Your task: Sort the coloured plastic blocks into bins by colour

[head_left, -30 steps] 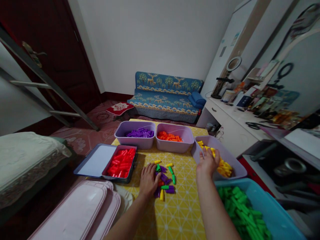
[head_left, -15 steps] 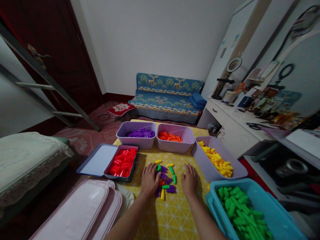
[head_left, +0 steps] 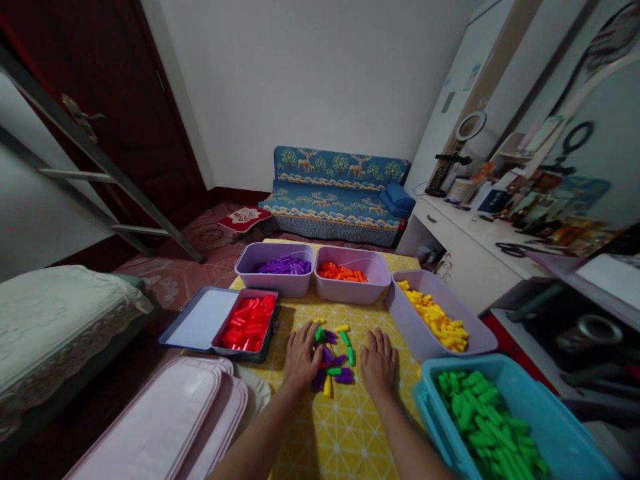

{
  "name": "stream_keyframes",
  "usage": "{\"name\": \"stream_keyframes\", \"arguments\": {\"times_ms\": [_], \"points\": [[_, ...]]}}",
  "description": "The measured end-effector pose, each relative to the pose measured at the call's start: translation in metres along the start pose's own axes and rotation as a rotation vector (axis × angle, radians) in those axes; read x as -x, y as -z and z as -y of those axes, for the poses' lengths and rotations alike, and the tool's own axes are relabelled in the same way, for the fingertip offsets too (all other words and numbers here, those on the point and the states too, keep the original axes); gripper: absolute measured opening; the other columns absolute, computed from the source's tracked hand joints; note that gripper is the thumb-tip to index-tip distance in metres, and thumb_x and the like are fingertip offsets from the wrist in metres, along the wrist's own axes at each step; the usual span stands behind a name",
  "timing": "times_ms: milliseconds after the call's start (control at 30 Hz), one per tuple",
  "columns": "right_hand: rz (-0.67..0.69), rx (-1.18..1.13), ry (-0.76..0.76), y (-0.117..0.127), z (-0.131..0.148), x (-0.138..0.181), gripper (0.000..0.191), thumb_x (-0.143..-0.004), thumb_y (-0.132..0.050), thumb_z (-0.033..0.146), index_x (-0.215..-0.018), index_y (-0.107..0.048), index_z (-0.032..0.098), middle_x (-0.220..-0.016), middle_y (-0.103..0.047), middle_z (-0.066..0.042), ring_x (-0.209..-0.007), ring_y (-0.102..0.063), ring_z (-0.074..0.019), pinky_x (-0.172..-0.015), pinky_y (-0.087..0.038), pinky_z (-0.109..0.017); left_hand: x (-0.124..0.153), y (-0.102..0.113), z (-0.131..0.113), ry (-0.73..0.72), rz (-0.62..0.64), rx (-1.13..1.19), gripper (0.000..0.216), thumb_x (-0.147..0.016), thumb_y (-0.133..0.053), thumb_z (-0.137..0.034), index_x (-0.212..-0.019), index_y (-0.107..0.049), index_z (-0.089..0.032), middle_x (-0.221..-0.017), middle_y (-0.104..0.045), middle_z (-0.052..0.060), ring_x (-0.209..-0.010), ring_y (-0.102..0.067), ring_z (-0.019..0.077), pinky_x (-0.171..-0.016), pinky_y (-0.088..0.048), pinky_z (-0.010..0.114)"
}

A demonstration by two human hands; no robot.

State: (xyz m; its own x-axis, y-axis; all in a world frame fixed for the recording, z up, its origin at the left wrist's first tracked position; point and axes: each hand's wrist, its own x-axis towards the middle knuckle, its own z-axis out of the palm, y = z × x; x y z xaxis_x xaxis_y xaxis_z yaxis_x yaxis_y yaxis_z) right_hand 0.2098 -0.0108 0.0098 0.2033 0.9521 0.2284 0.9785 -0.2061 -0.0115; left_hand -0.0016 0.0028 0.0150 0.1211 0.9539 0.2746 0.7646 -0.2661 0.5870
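Note:
A small heap of mixed plastic pieces (head_left: 334,357), purple, green, yellow and orange, lies on the yellow patterned tablecloth (head_left: 350,427). My left hand (head_left: 301,355) rests flat at the heap's left side, fingertips touching the pieces. My right hand (head_left: 379,361) lies flat on the cloth just right of the heap, fingers spread, holding nothing. Around them stand sorted containers: a lilac bin of purple pieces (head_left: 274,279), a lilac bin of orange pieces (head_left: 351,283), a lilac bin of yellow pieces (head_left: 415,327), a tin of red pieces (head_left: 246,324) and a blue bin of green pieces (head_left: 545,417).
Pink lids (head_left: 160,427) are stacked at the table's near left. The tin's open lid (head_left: 193,320) lies left of the red pieces. A white desk (head_left: 470,247) with clutter stands right, a bed (head_left: 55,320) left, a blue sofa (head_left: 340,193) and a ladder (head_left: 100,160) behind.
My right hand left the yellow bin, came down empty onto the cloth beside the heap and stays there. My left hand stays at the heap.

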Motion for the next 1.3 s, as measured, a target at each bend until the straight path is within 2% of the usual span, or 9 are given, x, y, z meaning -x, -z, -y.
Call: {"name": "stream_keyframes", "arguments": {"times_ms": [200,367,567,767,933,1000,1100,1200,1300], "points": [[-0.034,-0.039,0.016,0.000,-0.001,0.000,0.049,-0.096,-0.033,0.028,-0.142,-0.049,0.018,-0.154,-0.040,-0.010,-0.142,-0.031,-0.0270,-0.112,-0.025,-0.046,0.000,0.001,0.002,-0.096,0.068,0.019,0.043,-0.090,-0.050,-0.023,-0.129,-0.059,-0.037,-0.142,-0.055,0.000,-0.133,-0.045,0.0231,-0.115,-0.028,0.052],[-0.055,-0.045,0.015,-0.001,-0.002,0.000,0.049,-0.096,-0.034,0.028,-0.141,-0.050,0.018,-0.153,-0.041,-0.010,-0.141,-0.033,-0.0271,-0.111,-0.026,-0.046,0.000,0.001,0.001,-0.094,-0.003,0.083,0.031,-0.090,-0.051,-0.027,-0.117,-0.067,-0.031,-0.132,-0.059,0.003,-0.126,-0.050,0.0236,-0.111,-0.035,0.049],[-0.049,-0.066,0.008,0.001,-0.001,0.000,0.048,-0.095,-0.036,0.027,-0.139,-0.051,0.018,-0.153,-0.042,-0.010,-0.141,-0.033,-0.0269,-0.111,-0.026,-0.045,0.002,-0.002,0.002,-0.048,-0.072,0.155,0.024,-0.091,-0.053,-0.035,-0.104,-0.069,-0.022,-0.108,-0.062,0.008,-0.106,-0.058,0.0228,-0.095,-0.047,0.040],[-0.040,-0.055,0.004,0.002,-0.001,0.000,0.047,-0.095,-0.036,0.027,-0.139,-0.052,0.018,-0.152,-0.043,-0.010,-0.141,-0.034,-0.0271,-0.111,-0.027,-0.045,0.001,-0.001,0.002,-0.036,-0.033,0.061,0.028,-0.089,-0.057,-0.046,-0.093,-0.070,-0.022,-0.097,-0.063,0.007,-0.094,-0.060,0.0224,-0.085,-0.046,0.036],[-0.047,-0.065,0.010,0.002,-0.001,-0.001,0.047,-0.095,-0.036,0.027,-0.138,-0.052,0.017,-0.151,-0.044,-0.011,-0.140,-0.034,-0.0265,-0.111,-0.027,-0.045,0.001,0.001,0.000,-0.002,0.051,-0.043,0.027,-0.088,-0.058,-0.045,-0.086,-0.068,-0.021,-0.085,-0.067,0.006,-0.086,-0.062,0.0232,-0.080,-0.043,0.034],[-0.050,-0.077,0.008,0.001,-0.001,-0.001,0.047,-0.095,-0.036,0.027,-0.138,-0.053,0.017,-0.151,-0.044,-0.011,-0.140,-0.034,-0.0265,-0.111,-0.027,-0.045,0.002,0.000,0.001,0.027,0.074,-0.044,0.025,-0.090,-0.055,-0.042,-0.087,-0.066,-0.020,-0.084,-0.068,0.006,-0.084,-0.063,0.0233,-0.078,-0.043,0.034],[-0.052,-0.089,0.006,0.000,-0.002,-0.001,0.047,-0.095,-0.036,0.027,-0.137,-0.053,0.017,-0.151,-0.045,-0.011,-0.141,-0.034,-0.0265,-0.111,-0.027,-0.045,0.003,-0.003,0.004,0.075,0.053,0.002,0.022,-0.092,-0.051,-0.032,-0.105,-0.064,-0.021,-0.094,-0.071,0.007,-0.089,-0.063,0.0240,-0.080,-0.044,0.035],[-0.052,-0.084,0.008,0.000,-0.002,0.000,0.047,-0.095,-0.036,0.027,-0.137,-0.053,0.017,-0.151,-0.044,-0.011,-0.140,-0.034,-0.0266,-0.111,-0.026,-0.044,0.005,-0.008,0.009,0.080,0.020,0.088,0.032,-0.088,-0.051,-0.020,-0.119,-0.058,-0.022,-0.111,-0.069,0.007,-0.098,-0.063,0.0240,-0.086,-0.046,0.036],[-0.054,-0.077,0.008,0.000,-0.002,0.000,0.046,-0.095,-0.036,0.027,-0.137,-0.053,0.017,-0.151,-0.044,-0.010,-0.140,-0.034,-0.0264,-0.111,-0.026,-0.044,0.004,-0.011,0.012,0.060,-0.018,0.196,0.040,-0.082,-0.054,-0.014,-0.121,-0.056,-0.023,-0.119,-0.065,0.007,-0.105,-0.062,0.0240,-0.091,-0.047,0.039]]}}
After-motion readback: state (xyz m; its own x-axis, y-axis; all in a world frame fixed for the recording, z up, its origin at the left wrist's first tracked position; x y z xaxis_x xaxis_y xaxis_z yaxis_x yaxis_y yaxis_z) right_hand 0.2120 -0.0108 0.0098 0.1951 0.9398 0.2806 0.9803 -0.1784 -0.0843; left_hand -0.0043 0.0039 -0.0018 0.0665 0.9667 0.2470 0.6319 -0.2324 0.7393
